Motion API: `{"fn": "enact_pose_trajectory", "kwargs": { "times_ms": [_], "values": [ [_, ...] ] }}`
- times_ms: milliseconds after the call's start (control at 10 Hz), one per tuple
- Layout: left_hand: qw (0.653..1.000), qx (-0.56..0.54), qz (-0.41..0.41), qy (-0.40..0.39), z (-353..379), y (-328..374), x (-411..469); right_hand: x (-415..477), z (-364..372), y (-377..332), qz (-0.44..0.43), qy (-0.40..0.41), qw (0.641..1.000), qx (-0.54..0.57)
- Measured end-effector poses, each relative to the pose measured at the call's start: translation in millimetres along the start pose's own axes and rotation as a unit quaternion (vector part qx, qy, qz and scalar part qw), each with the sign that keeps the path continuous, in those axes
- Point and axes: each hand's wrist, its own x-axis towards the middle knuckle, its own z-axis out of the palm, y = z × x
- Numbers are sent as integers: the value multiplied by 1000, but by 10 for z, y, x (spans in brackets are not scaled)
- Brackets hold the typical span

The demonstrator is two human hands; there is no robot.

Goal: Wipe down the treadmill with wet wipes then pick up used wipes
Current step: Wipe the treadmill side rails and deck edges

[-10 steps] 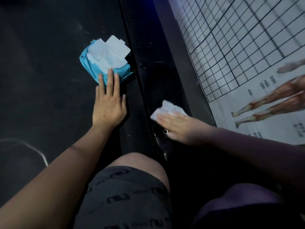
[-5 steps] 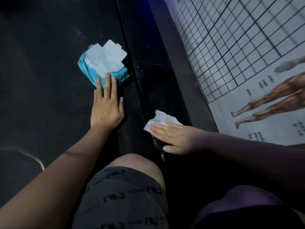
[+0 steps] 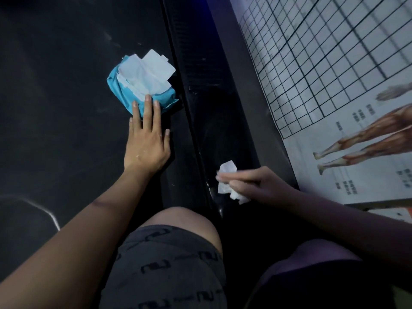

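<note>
Head view: the right hand (image 3: 252,186) has slid back along the treadmill's side rail (image 3: 214,119), and its fingers (image 3: 240,176) now curl round the white wipe (image 3: 226,172), bunching it, where half a second ago they lay flat on it. The left hand (image 3: 146,148) stays flat on the dark belt (image 3: 66,97), fingers straight and close together, tips touching the blue wipes pack (image 3: 142,85) just beside the rail. An anatomy poster (image 3: 334,85) lies beyond the rail.

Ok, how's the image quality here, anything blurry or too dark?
Head view: dim overall, the treadmill belt nearly black; the right hand and its wipe are smeared by motion blur; the left hand and blue wipes pack are sharp; the poster is brightest, its grid lines bowed by the wide-angle lens.
</note>
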Motion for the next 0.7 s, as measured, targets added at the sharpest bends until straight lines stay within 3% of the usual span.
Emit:
{"fn": "enact_pose_trajectory", "kwargs": {
  "times_ms": [100, 200, 300, 400, 500, 600, 700],
  "values": [
    [1000, 8, 0, 1, -6, -2, -3, 127, 44, -124, -81, 127, 988, -48],
    [1000, 14, 2, 3, 1, 10, -10, 222, 25, 10, -177, 145, 941, -248],
    [1000, 17, 4, 6, 0, 1, 0, 202, 71, 245, -214, 84, 903, -363],
    [1000, 11, 10, 10, 0, -5, -3, 127, 186, 365, -139, 34, 943, -301],
    [1000, 4, 12, 13, -6, -5, -8, 101, 178, 457, -85, -58, 946, -308],
    [1000, 5, 13, 15, -7, 1, -10, 192, -2, 467, -73, -109, 909, -396],
    [1000, 4, 9, 12, -11, 6, -8, 434, -48, 380, -54, -81, 886, -453]
  ]
}}
